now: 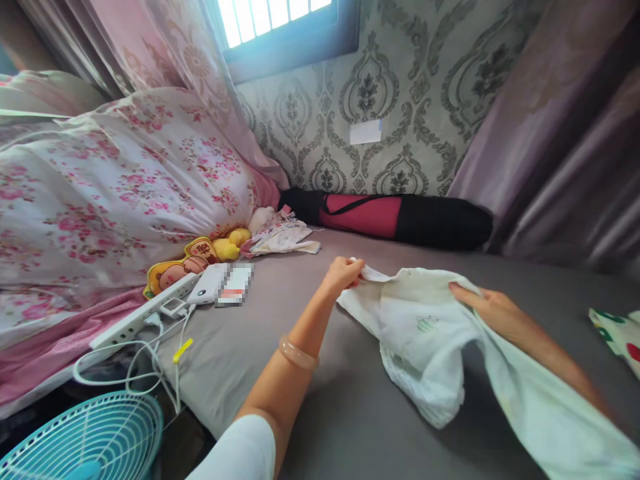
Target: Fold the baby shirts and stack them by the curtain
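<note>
A pale whitish-green cloth garment (425, 333) with a small printed motif hangs between my two hands above the grey bed sheet (240, 353). My left hand (346, 273) is closed in a pinch on its upper left corner; a bangle circles that wrist. On the garment's other side, my right hand (485, 307) grips the upper edge, thumb on top and the other fingers hidden behind the fabric. A long part of it trails down past my right forearm to the lower right corner of the view.
Along the wall lies a long black and red bag (380, 217). To the left are a power strip (145, 310), a white power bank (209, 283), plush toys (200, 257) and crumpled clothing (285, 237). A blue fan (90, 440) stands lower left; patterned cloth (620, 337) lies right.
</note>
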The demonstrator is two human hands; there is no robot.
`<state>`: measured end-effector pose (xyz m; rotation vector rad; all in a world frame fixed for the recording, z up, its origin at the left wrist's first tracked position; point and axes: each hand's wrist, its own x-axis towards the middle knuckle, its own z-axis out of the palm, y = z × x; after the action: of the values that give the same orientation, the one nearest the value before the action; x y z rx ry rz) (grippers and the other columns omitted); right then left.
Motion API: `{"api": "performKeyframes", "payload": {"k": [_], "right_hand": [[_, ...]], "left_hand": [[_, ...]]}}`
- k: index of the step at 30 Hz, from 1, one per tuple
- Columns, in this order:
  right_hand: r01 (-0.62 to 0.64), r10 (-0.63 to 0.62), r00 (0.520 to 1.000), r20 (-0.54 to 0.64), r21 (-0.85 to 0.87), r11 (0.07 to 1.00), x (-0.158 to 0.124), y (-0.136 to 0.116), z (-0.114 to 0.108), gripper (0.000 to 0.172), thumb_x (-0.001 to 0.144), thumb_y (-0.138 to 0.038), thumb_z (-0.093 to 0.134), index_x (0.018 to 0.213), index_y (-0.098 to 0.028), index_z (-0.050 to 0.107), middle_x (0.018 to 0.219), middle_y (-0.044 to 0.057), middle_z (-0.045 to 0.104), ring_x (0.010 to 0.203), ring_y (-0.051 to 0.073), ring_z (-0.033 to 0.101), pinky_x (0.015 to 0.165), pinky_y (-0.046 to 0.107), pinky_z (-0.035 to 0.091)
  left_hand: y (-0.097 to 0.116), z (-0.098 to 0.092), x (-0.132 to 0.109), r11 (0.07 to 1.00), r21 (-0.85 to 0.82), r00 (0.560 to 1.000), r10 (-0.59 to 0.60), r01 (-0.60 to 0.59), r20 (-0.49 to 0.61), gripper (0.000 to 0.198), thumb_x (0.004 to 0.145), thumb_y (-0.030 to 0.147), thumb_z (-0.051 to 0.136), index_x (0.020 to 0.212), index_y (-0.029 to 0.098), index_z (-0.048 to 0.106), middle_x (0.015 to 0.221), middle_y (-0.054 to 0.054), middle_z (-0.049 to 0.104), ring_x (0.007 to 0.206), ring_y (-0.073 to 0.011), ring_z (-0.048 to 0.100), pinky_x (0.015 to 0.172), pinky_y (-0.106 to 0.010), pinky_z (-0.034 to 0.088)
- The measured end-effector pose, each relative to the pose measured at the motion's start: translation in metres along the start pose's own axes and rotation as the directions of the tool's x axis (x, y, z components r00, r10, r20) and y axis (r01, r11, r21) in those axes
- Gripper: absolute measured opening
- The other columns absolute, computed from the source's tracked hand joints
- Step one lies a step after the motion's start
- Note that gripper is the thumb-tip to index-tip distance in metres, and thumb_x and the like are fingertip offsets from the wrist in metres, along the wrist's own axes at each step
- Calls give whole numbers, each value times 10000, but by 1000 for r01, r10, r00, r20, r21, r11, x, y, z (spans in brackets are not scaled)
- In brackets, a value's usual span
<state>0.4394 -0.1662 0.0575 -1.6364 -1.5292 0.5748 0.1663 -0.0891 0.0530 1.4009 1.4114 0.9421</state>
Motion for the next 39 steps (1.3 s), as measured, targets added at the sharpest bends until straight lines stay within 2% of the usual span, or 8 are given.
{"api": "performKeyframes", "payload": {"k": [7,11,14,19,24,33,36,39], "right_hand": [[-1,1,999,46,-4,1000,8,21,13,340,641,-355,554,868,-175,734,845,50,743,742,225,668,657,297,511],[-6,7,999,37,-40,999,8,21,17,462,628,-274,452,986,-161,721,801,41,729,692,201,638,605,275,477],[-23,23,1000,9,-22,999,8,21,17,435,645,-270,428,943,-164,727,788,46,722,769,221,646,646,281,478],[-108,91,986,138,117,987,4,16,11,326,741,-370,512,935,-200,712,833,30,725,800,225,649,663,285,480],[-151,143,987,66,141,978,1,10,9,398,655,-543,715,844,-193,711,733,25,704,681,209,637,620,288,478],[-141,165,985,-43,343,929,5,18,7,436,646,-532,762,923,-196,746,790,49,733,658,201,649,579,285,495],[-57,93,992,-85,358,932,5,20,5,404,638,-536,766,860,-200,760,846,52,743,739,218,660,651,302,510],[-12,54,993,-110,353,935,5,21,3,398,634,-546,764,824,-196,763,858,51,743,783,221,657,714,316,508]], "left_hand": [[-19,5,8,912,410,994,43,2,-101,381,790,468,555,521,209,631,494,-26,528,661,-215,598,594,-277,391],[-21,6,12,880,447,953,255,-158,-164,310,763,406,609,537,197,647,870,-98,685,1012,-272,602,827,-313,443],[-21,6,12,903,283,929,359,-322,-87,273,750,330,598,524,180,631,1134,-95,664,1069,-239,582,894,-302,426],[-20,5,9,940,-71,942,335,-335,-13,418,786,489,549,528,161,559,543,8,518,567,-117,462,553,-238,335],[-22,3,10,940,-149,951,308,-307,-17,590,768,663,559,480,178,388,481,55,263,481,-69,243,491,-257,166],[-26,-6,9,900,-292,910,381,-324,164,338,774,500,674,816,170,613,641,36,478,550,-77,407,497,-207,270],[-27,-8,10,880,-349,902,397,-322,168,444,742,427,723,1117,213,617,720,31,551,610,-97,490,526,-200,339],[-28,-10,12,891,-344,912,372,-298,174,457,726,411,737,1112,190,635,806,-5,631,700,-129,559,598,-217,408]]}}
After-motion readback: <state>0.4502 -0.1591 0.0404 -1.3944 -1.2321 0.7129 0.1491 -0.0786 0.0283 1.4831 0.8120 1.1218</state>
